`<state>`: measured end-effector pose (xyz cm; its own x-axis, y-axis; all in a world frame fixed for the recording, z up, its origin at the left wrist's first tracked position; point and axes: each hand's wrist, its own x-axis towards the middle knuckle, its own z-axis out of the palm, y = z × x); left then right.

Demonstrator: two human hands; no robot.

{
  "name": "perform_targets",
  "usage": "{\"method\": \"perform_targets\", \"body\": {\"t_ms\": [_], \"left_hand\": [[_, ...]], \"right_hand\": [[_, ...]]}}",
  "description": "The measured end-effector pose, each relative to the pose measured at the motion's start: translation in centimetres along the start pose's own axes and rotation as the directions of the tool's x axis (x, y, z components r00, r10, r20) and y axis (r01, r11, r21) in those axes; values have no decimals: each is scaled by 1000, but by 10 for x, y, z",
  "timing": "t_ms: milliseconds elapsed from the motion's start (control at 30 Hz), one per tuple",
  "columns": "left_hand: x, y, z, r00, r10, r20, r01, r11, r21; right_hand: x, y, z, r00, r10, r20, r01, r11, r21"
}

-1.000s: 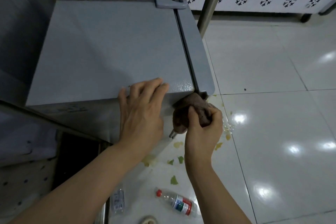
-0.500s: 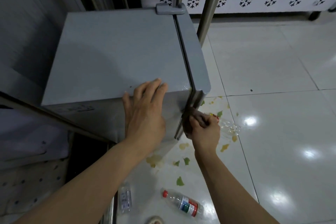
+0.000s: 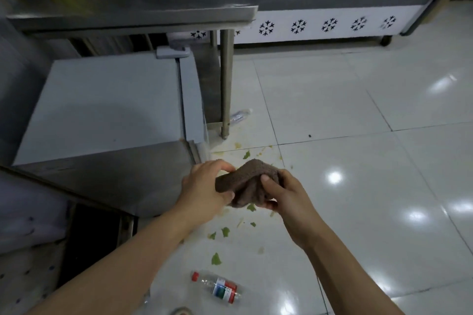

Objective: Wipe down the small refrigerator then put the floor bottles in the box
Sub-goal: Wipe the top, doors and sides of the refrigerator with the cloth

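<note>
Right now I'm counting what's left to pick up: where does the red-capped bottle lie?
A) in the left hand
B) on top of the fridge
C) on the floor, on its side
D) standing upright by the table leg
C: the red-capped bottle lies on its side on the floor.

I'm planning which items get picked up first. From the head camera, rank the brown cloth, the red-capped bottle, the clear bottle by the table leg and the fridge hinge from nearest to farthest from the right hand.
1. Brown cloth: in the right hand itself.
2. Red-capped bottle: on the floor, below and left.
3. Clear bottle: beside the table leg, up the frame.
4. Fridge hinge: top rear corner, farthest.
</note>
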<state>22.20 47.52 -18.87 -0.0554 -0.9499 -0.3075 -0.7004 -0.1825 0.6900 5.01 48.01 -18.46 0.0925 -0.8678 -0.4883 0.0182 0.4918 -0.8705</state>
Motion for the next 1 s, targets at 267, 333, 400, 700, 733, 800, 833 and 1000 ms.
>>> {"method": "perform_targets", "body": {"t_ms": [267, 333, 400, 700, 733, 800, 833, 1000], "left_hand": [[-4, 94, 20, 991, -131, -3, 122, 937, -326], [-3, 120, 22, 990, -138, -37, 117, 928, -353], [-2, 144, 23, 990, -120, -80, 84, 930, -357], [19, 188, -5, 983, -174, 50, 166, 757, -631], [24, 186, -11, 980, -176, 92, 192, 734, -651], [35, 182, -21, 979, -188, 81, 192, 707, -680], [41, 180, -27, 979, -199, 48, 175, 692, -700], [78, 160, -59, 970, -241, -39, 125, 626, -770]], "right_hand": [[-28, -48, -98, 988, -92, 125, 115, 974, -195], [-26, -57, -115, 986, -139, 89, 160, 941, -300], [-22, -67, -129, 981, -190, 35, 187, 886, -425], [10, -116, -147, 985, -148, 93, 158, 982, -106], [17, -122, -143, 985, -147, 90, 156, 983, -93], [31, -131, -136, 980, -139, 143, 150, 986, -71], [39, -136, -134, 971, -123, 203, 138, 989, -61], [82, -172, -120, 890, -53, 452, 238, 901, -363]]}}
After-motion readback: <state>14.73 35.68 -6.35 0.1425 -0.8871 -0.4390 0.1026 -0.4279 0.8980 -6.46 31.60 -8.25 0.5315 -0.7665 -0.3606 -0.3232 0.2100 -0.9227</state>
